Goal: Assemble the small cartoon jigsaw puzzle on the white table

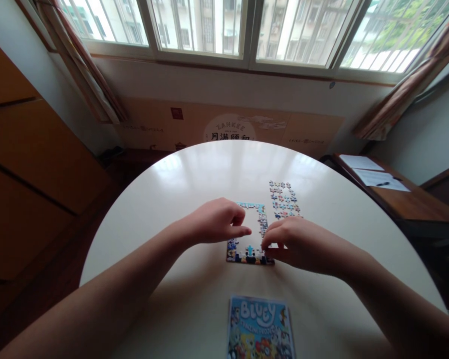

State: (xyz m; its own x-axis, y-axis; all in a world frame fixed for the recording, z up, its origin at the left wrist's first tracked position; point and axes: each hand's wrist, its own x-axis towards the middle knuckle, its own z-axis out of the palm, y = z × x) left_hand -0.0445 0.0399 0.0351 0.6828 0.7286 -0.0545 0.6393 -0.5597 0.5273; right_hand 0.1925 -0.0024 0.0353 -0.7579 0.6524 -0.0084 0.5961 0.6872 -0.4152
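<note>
A small jigsaw frame (pixel 249 254), with its border joined and its middle bare, lies at the centre of the round white table (pixel 194 179). My left hand (pixel 215 221) hovers over the frame's left side, fingers curled and forefinger pointing right. My right hand (pixel 297 243) rests at the frame's lower right corner, fingertips pinched together on the puzzle's edge; what they pinch is too small to name. Loose puzzle pieces (pixel 283 199) lie in rows just right of the frame, beyond my right hand. The blue puzzle box (pixel 260 329) lies flat near the table's front edge.
A wooden side table (pixel 407 199) with papers (pixel 372 177) and a pen stands at the right. A wooden cabinet (pixel 26 164) fills the left. Flattened cardboard (pixel 232 127) leans against the wall under the window, behind the table.
</note>
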